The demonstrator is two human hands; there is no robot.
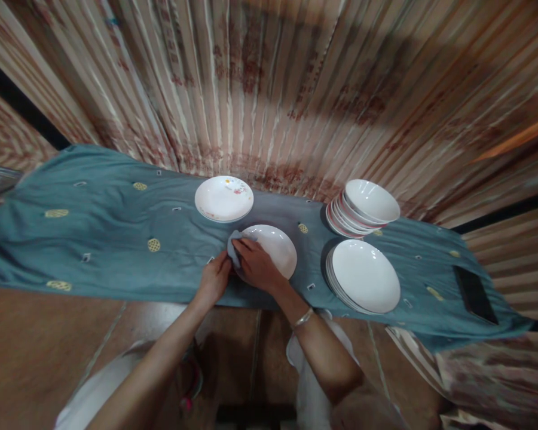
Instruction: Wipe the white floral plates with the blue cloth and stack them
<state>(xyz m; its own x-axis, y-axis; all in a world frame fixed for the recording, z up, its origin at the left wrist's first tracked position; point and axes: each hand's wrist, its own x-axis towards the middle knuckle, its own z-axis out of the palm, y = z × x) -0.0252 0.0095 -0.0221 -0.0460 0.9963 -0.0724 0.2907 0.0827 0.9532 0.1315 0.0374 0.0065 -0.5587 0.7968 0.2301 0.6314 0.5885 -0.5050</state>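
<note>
A white plate [278, 248] is in front of me at the near middle of the cloth-covered table. My left hand [215, 276] grips its left edge, with the fingertips partly hidden. In my right hand [255, 263] is a bunched grey-blue cloth [234, 246], pressed against the plate's left rim. My right forearm covers the plate's near side. Just behind lies a white plate with a flower pattern [224, 199], touched by neither hand.
To the right stand a stack of white plates [365, 276] and, behind it, a tilted stack of bowls [371, 202]. A dark phone [474, 294] lies near the right end of the green tablecloth [116, 239]. Pleated curtains [269, 107] hang along the back edge.
</note>
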